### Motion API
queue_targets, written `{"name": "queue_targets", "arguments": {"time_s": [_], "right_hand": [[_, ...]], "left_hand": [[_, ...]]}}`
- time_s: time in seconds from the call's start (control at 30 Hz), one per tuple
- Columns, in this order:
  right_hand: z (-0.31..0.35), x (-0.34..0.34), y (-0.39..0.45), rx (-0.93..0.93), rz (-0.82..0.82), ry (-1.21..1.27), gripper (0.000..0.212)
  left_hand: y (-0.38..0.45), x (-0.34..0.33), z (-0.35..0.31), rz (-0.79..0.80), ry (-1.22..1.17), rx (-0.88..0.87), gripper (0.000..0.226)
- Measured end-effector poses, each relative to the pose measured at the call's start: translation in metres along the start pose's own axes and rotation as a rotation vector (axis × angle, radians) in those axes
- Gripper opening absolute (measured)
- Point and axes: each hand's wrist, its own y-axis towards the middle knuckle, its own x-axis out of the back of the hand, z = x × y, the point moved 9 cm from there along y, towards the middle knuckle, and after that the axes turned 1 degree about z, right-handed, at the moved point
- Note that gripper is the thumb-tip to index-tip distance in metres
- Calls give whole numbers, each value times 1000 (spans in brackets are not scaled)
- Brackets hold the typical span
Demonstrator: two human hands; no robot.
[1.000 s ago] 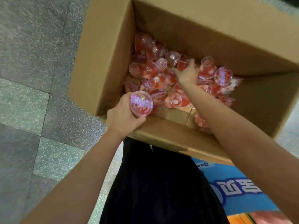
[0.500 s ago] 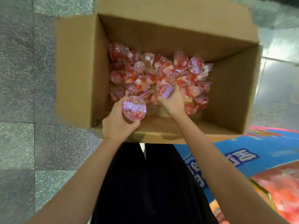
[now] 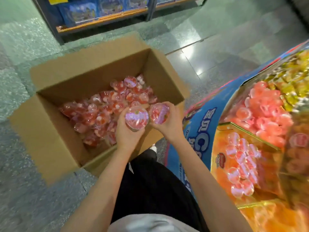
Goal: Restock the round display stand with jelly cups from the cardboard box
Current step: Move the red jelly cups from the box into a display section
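Two cups are up, and the stand is waiting on the right.

The left hand (image 3: 128, 131) is holding one jelly cup (image 3: 137, 118) and the right hand (image 3: 168, 124) is holding another cup (image 3: 159, 113), both over the cardboard box (image 3: 55, 131); the round display stand (image 3: 250, 148) is sitting nearer the right hand.

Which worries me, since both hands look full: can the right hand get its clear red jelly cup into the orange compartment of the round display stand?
Probably yes. The right hand grips its clear red jelly cup over the cardboard box; the orange compartment lies open to its right, with nothing between.
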Motion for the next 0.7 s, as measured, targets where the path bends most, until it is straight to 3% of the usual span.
{"name": "queue_targets", "arguments": {"time_s": [0.13,0.27,0.53,0.6,0.7], "right_hand": [[-35,71,-37,-118,-144,-55,86],[-78,144,-80,-215,-331,-51,89],[-212,255,-165,-485,-506,-57,90],[-251,268,-181,-574,-485,-80,88],[-308,261,-189,-664,-306,-115,90]], "left_hand": [[-26,-68,-54,208,-43,-176,63],[-62,-149,-74,461,-40,-231,58],[-140,-285,-73,710,102,-315,72],[-157,-309,-68,749,101,-305,71],[-175,-336,-56,739,160,-313,71]]}}
